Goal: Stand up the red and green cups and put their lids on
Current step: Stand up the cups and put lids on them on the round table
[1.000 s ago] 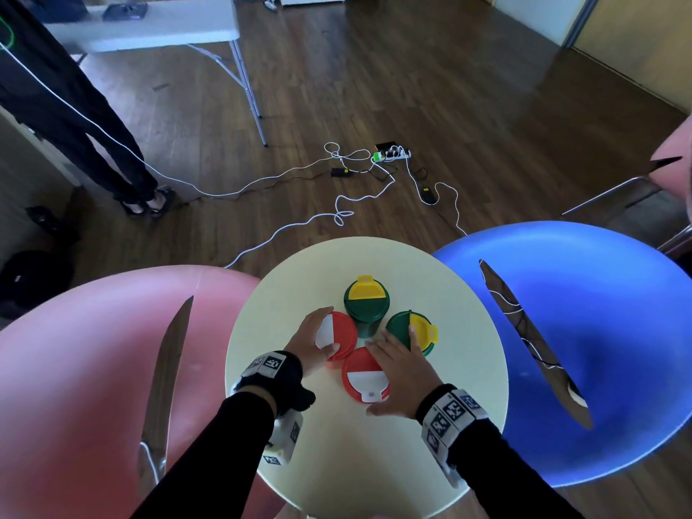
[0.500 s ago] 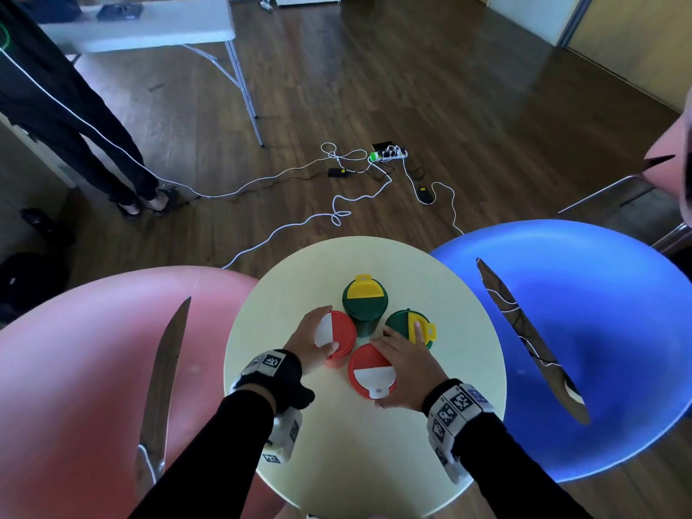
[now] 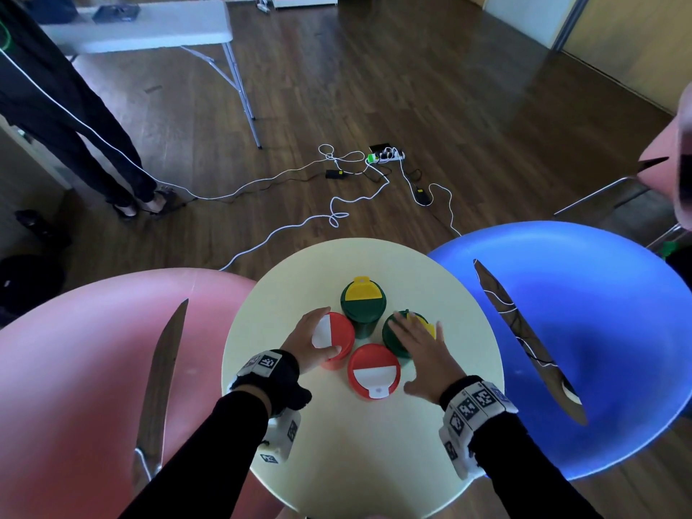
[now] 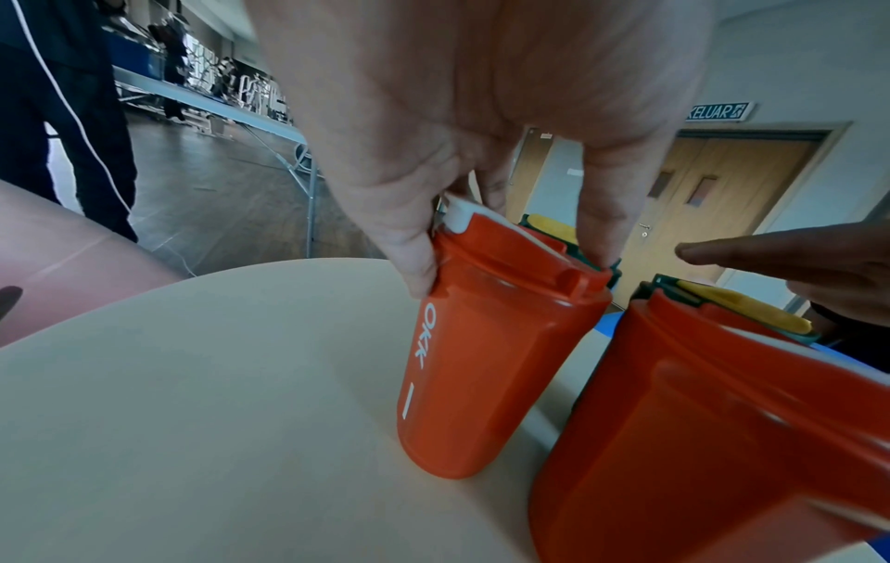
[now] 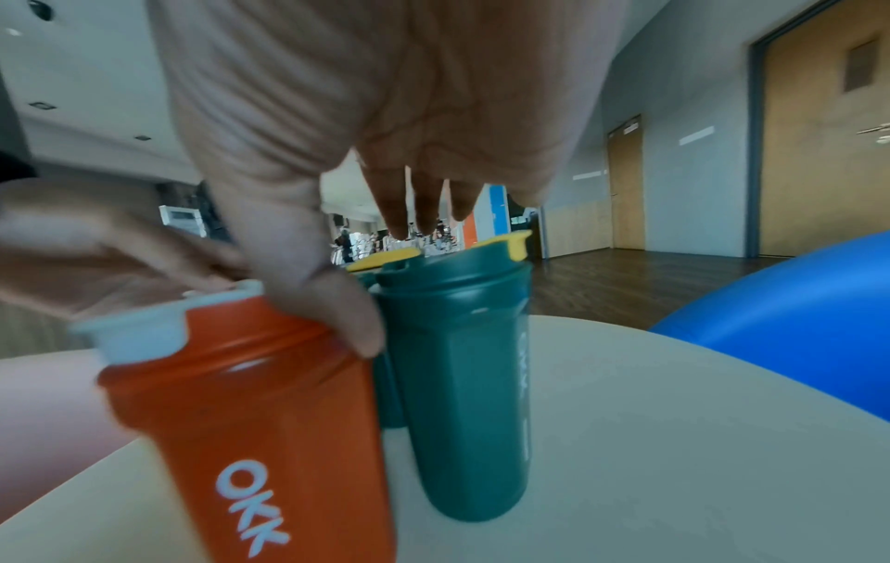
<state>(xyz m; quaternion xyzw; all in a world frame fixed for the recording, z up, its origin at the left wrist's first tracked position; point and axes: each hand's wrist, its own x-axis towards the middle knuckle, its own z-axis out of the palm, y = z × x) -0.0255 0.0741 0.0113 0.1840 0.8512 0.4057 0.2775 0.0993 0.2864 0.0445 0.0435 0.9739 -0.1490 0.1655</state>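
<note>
Round cream counter (image 3: 359, 462) carries 4 upright lidded cups, clustered around its centre. Pink seat (image 3: 75, 387) at 9 o'clock, blue seat (image 3: 584, 331) at 3 o'clock.

Far green cup (image 3: 362, 305), yellow flap on lid, at 12 o'clock of the cluster, untouched.
Near red cup (image 3: 373, 370), white flap on lid, at 6 o'clock of the cluster; right thumb sits just beside its lid, contact unclear.
Left red cup (image 3: 339, 340) at 9 o'clock, lid seated. Left grip (image 3: 309, 344) clamped on it: thumb and fingers curled round the lid rim, confirmed in left wrist view (image 4: 506, 343).
Right green cup (image 3: 404, 337) at 3 o'clock, lid seated. Right grip (image 3: 423, 354) spread flat over the lid, fingers straight and apart, not curled round anything. Right wrist view is blurred: fingertips (image 5: 399, 224) look just above the lid, so touching or hovering can't be told.

White cable (image 3: 284, 234) runs across the floor at 12 o'clock, beyond the counter.
</note>
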